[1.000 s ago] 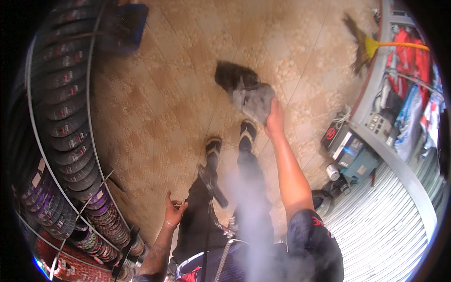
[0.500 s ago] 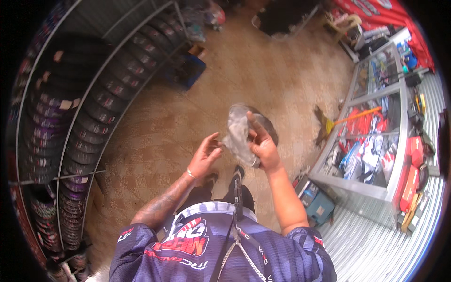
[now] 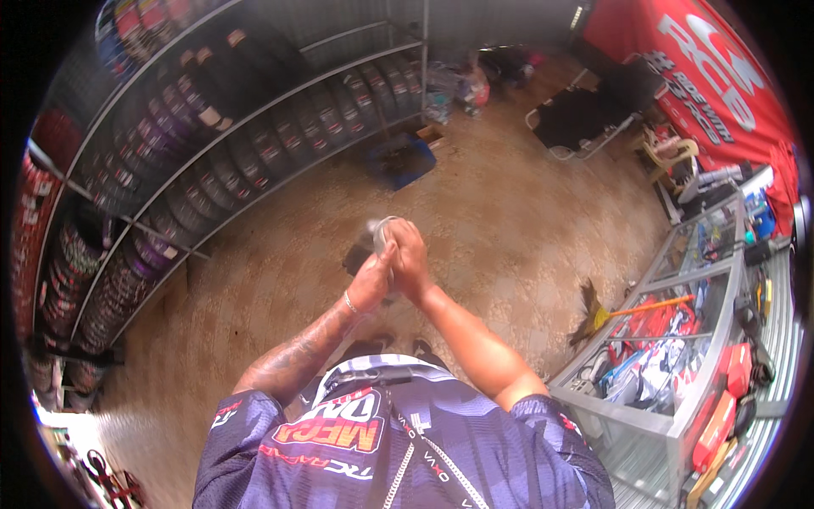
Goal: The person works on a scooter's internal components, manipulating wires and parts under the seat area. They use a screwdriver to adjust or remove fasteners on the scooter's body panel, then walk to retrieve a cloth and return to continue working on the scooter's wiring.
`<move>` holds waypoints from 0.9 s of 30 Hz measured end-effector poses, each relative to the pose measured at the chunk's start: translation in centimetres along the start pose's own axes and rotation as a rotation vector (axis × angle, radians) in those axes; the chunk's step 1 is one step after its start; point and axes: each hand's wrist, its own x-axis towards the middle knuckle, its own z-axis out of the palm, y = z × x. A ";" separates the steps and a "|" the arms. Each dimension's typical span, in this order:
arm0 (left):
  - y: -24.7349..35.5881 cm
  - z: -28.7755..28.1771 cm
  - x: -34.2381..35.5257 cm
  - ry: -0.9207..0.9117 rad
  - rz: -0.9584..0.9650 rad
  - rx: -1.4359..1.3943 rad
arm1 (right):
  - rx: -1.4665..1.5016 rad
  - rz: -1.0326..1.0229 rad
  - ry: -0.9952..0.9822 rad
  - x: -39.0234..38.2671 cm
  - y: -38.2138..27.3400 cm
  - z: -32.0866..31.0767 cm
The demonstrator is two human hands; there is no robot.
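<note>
Together, left hand (image 3: 370, 287) and right hand (image 3: 409, 259) grip grey cloth (image 3: 381, 231) near tyre racks (image 3: 254, 144).

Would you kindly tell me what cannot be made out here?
Head view only:
- Crumpled grey cloth-like thing: mostly hidden by the left hand and right hand; kind unclear.
- Dark object on the floor: behind the hands.
- Glass display cabinet: contents too small.

Crumpled grey cloth rag (image 3: 383, 231), soft and matt. Mottled tan stone-like floor (image 3: 517, 220), slightly glossy. Black rubber tyres (image 3: 254, 144), matt, on grey metal rack rails. Glass-fronted metal display counter (image 3: 678, 339), shiny.
</note>
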 end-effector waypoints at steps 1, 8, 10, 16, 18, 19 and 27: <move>0.8 -0.6 -0.4 -0.002 -0.009 0.109 | 0.028 0.237 -0.092 0.5 -0.3 0.5; 7.1 -1.2 -6.0 0.185 0.163 -0.030 | 0.826 0.756 -0.251 4.5 -5.7 7.1; 9.1 -0.7 -7.5 0.320 0.298 0.086 | 0.995 0.695 -0.204 5.9 -7.8 9.3; 15.0 -6.0 -14.1 0.352 0.527 0.331 | 1.051 0.548 -0.320 7.4 -14.9 17.8; 15.5 -9.5 -16.3 0.453 0.659 0.347 | 0.968 0.372 -0.312 5.7 -16.8 22.3; 14.7 -10.8 -17.2 0.488 0.636 0.323 | 0.991 0.302 -0.362 4.1 -16.9 23.6; 12.5 -27.8 -25.6 0.632 0.382 -0.016 | 0.306 0.106 -1.003 -2.3 -15.7 40.9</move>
